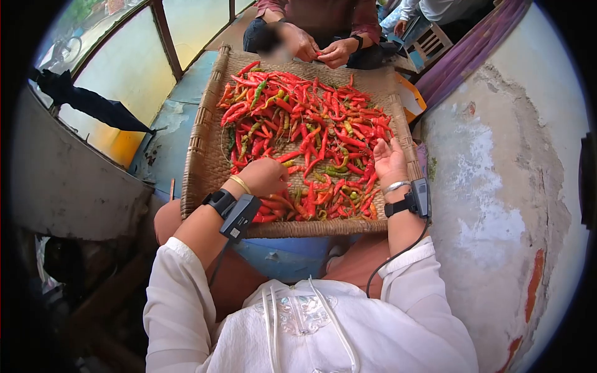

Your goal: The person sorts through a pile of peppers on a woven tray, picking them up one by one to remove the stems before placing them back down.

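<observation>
Red chili peppers (323,133), with several green and yellowish ones among them, are heaped on a woven tray (200,133) that rests across my lap. My left hand (264,176) hovers low over the near left part of the heap, back of the hand up. Its fingers are curled inward, and whatever they may hold is hidden. At the right side of the peppers, my right hand (390,158) lies palm up against the edge of the heap. Its fingers are apart and slightly bent, with nothing plainly in them.
Across the tray sits another person, whose hands (317,51) are together at a small red thing. A folded dark umbrella (93,102) hangs at the left by the windows. The rough wall (491,168) runs close on my right. A cable (382,264) trails from my right wrist device.
</observation>
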`<state>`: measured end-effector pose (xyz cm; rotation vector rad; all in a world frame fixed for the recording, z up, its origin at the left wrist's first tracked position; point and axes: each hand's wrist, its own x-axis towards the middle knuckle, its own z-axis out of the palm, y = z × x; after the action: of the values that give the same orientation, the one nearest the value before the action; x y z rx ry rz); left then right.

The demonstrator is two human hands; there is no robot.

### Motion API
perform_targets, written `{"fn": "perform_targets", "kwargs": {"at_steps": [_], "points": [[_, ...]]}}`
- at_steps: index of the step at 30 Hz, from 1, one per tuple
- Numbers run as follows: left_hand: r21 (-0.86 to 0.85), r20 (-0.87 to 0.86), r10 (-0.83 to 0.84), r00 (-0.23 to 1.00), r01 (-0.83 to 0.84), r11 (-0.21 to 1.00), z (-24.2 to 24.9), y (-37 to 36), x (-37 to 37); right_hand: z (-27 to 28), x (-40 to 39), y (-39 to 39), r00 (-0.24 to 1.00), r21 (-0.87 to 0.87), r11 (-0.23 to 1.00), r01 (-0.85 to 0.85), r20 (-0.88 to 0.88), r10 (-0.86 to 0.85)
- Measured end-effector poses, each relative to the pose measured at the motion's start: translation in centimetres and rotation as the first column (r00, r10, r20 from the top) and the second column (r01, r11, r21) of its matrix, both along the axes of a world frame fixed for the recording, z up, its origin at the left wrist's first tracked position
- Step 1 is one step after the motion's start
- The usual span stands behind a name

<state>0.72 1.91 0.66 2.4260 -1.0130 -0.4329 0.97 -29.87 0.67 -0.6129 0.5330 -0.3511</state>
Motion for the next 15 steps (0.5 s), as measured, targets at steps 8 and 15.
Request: {"fn": "perform_targets", "kwargs": {"at_steps": [8, 15], "points": [[-0.045, 0.04, 0.074, 0.996, -0.072, 0.996, 3.0, 1.3, 3.0, -2.3, -0.6, 13.3, 0.694, -0.878, -0.304, -0.37, -0.479, 0.539], [0.213, 0.147, 0.073, 0.986, -0.104, 0.972, 1.4, 1.4, 1.8, -4.5, 1.4, 17.1, 0.756, -0.725, -0.689, 0.004, -0.449, 0.476]]}}
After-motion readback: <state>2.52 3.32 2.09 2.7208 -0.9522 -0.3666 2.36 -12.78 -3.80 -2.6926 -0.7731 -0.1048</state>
